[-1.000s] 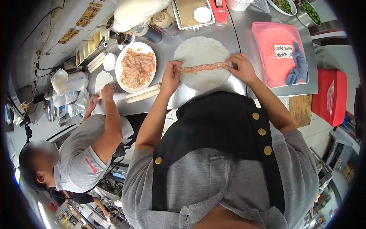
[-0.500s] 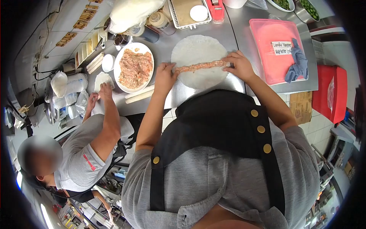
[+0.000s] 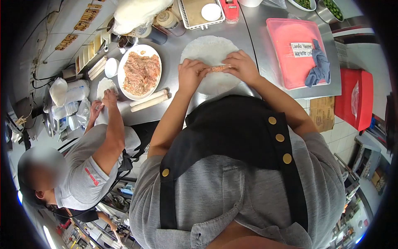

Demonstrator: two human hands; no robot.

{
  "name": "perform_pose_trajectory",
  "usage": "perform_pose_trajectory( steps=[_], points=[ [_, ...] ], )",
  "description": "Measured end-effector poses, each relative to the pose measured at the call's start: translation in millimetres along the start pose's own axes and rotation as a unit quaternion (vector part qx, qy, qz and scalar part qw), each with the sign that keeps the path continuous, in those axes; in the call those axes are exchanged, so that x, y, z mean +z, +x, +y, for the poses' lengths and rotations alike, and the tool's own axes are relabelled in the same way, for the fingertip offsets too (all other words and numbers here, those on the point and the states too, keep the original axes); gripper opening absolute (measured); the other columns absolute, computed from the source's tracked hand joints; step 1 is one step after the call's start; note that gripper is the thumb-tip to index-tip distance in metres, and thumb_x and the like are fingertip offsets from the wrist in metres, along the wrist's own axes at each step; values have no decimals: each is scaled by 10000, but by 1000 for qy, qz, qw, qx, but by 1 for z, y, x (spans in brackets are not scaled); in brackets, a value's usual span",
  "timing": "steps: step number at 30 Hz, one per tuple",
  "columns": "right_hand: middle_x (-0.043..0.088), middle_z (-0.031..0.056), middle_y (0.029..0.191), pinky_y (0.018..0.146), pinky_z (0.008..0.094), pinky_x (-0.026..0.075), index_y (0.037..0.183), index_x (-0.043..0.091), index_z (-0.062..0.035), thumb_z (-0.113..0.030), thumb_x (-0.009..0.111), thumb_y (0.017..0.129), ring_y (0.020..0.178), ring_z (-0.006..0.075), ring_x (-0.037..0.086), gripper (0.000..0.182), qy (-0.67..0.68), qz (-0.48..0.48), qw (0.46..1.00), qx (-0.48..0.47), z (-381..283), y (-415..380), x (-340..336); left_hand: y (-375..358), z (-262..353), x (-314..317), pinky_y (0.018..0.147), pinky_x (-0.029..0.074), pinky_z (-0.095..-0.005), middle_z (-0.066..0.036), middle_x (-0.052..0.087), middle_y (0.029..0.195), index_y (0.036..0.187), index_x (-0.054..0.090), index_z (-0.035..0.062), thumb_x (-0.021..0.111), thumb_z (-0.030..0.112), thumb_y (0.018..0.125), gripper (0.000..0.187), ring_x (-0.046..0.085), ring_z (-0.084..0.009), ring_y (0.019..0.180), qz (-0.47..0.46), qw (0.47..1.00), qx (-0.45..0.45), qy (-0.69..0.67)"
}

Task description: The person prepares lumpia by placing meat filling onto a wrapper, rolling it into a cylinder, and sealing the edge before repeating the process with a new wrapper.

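A round white wrapper (image 3: 215,85) lies flat on the steel table, with a strip of pinkish meat filling (image 3: 218,69) across its middle. My left hand (image 3: 193,74) is on the strip's left part, thumb and fingers pinched on the filling. From the right, my right hand (image 3: 244,66) pinches the filling in the same way. Only a short piece of the strip shows between the two hands. Left of them stands a white oval plate (image 3: 155,89) heaped with meat mixture (image 3: 141,72). Pale finished rolls (image 3: 150,102) lie just below the plate.
At the left a co-worker's hands (image 3: 103,102) handle a small wrapper (image 3: 106,86). A pink lidded container (image 3: 288,41) with a blue cloth (image 3: 319,66) stands on the right. Bottles (image 3: 171,23), a white basket (image 3: 202,25) and a red-capped container (image 3: 230,10) line the back.
Both my hands have moved inward along the filling, closer together, and now cover its ends. The whole view has shifted slightly.
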State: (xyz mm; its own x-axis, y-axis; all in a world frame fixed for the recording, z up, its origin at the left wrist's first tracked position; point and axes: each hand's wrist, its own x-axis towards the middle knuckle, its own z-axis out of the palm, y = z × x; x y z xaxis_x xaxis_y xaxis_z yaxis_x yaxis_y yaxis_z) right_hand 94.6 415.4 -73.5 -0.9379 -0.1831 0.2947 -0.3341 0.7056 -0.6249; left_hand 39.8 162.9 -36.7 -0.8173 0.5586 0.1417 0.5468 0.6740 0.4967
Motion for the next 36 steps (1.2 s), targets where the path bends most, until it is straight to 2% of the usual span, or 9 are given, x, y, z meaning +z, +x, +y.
perform_pose_trajectory(
  steps=[5, 7, 11, 16, 19, 23, 25, 29, 36],
  points=[
    [659, -13, 1029, 950, 403, 477, 962, 724, -158, -286, 852, 754, 1084, 254, 583, 276, 18, -77, 997, -24, 3, 10, 6, -5, -17, 11, 851, 387, -384, 85, 738, 932, 877, 820, 216, 846, 310, 796, 127, 580, -194, 942, 27, 999, 29, 29],
    [644, -19, 1013, 947, 410, 463, 902, 690, -172, -284, 850, 759, 1067, 241, 583, 242, 33, -127, 987, -91, 3, -3, -6, -13, -29, 11, 885, 371, -392, 96, 734, 939, 875, 826, 233, 840, 299, 805, 97, 568, -182, 956, 58, 989, -67, -119],
    [621, -26, 1014, 891, 403, 451, 889, 655, -165, -270, 826, 778, 1017, 221, 581, 229, 15, -146, 958, -246, 0, -17, -5, -19, -28, -1, 944, 350, -408, 97, 731, 941, 930, 839, 245, 838, 281, 812, 123, 555, -178, 979, 17, 995, -89, -50],
    [605, 10, 982, 867, 408, 448, 875, 612, -141, -220, 704, 847, 1003, 243, 583, 125, -120, -161, 935, -291, -7, -17, 5, -24, -19, -5, 1012, 335, -436, 15, 669, 1164, 1111, 799, 219, 849, 321, 792, 338, 515, -241, 1131, 22, 994, -83, -61],
    [609, 61, 1002, 884, 423, 439, 986, 601, -111, -170, 675, 863, 1022, 279, 577, 155, -47, -89, 989, -106, -19, -6, 2, -33, -4, -25, 1018, 350, -451, 2, 603, 1283, 1142, 765, 194, 848, 359, 791, 396, 506, -260, 1206, -11, 996, -45, -79],
    [625, 58, 1044, 893, 430, 433, 1044, 627, -106, -235, 722, 859, 1048, 278, 575, 245, -4, -48, 996, -78, -11, 8, 2, -38, -11, -30, 1038, 363, -454, -16, 567, 1333, 1163, 734, 174, 877, 337, 748, 469, 500, -273, 1253, -61, 998, -25, -6],
    [634, 48, 1073, 897, 424, 432, 1103, 646, -115, -279, 773, 841, 1065, 272, 576, 334, -13, -102, 986, -129, -10, 9, -10, -40, -31, -18, 1031, 388, -438, -6, 602, 1295, 1135, 709, 168, 872, 261, 753, 426, 512, -272, 1254, -59, 998, 13, 17],
    [638, 29, 1100, 933, 420, 439, 1126, 670, -131, -279, 797, 829, 1113, 257, 575, 355, -67, -120, 980, -147, 7, -1, -18, -31, -42, -11, 1019, 413, -430, 1, 657, 1216, 1091, 677, 158, 833, 177, 788, 341, 557, -261, 1220, -24, 996, 57, -59],
    [688, 109, 1046, 929, 442, 493, 1052, 691, -75, -160, 752, 883, 1028, 331, 633, 199, 74, -103, 992, -15, 30, 17, -11, -5, -53, -11, 1002, 421, -417, 0, 711, 1031, 1009, 650, 146, 777, 111, 830, 223, 626, -242, 1100, -60, 995, -15, -80]
  ],
)
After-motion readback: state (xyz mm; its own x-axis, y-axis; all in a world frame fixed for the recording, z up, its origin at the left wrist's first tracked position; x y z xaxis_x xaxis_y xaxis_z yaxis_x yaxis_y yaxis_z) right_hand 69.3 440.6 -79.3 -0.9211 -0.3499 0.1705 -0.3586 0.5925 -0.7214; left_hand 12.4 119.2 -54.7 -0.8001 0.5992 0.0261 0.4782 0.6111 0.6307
